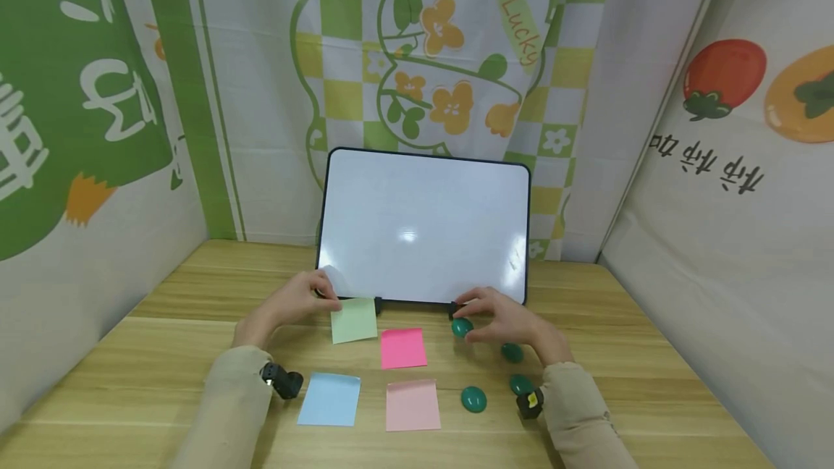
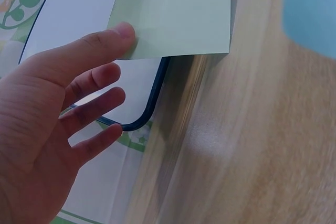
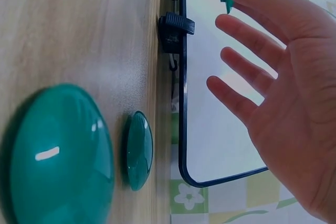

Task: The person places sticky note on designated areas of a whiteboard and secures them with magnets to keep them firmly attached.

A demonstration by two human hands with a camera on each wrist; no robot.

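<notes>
Head view: your left hand [image 1: 296,302] pinched a square, pale green paper note [image 1: 355,321] by its upper left corner, the other fingers loose and touching nothing. That corner grip probably served to leave the sheet flat and uncovered. The note hung in front of the lower left edge of the whiteboard [image 1: 426,223], a white rectangular panel with a thin black frame; whether paper met board, you could not tell.

Your right hand [image 1: 498,317] held a glossy green oval disc [image 1: 462,327] between thumb and fingertips, near the board's lower right part. The right wrist view showed only a sliver of it past the thumb, so its contact with the board was unclear.

Black clip-like feet [image 3: 176,30] gripped the board's bottom edge, likely to keep it standing.

Nearer you, the bright pink paper note [image 1: 404,349], light blue paper note [image 1: 329,400] and pale pink paper note [image 1: 413,407] lay apart, presumably for easy lifting. Three loose green discs [image 1: 473,399] lay to their right, within the right hand's reach, on the pale wooden tabletop [image 1: 143,382]. No container showed. Behind stood a green-and-white checked cloth backdrop [image 1: 342,13].
</notes>
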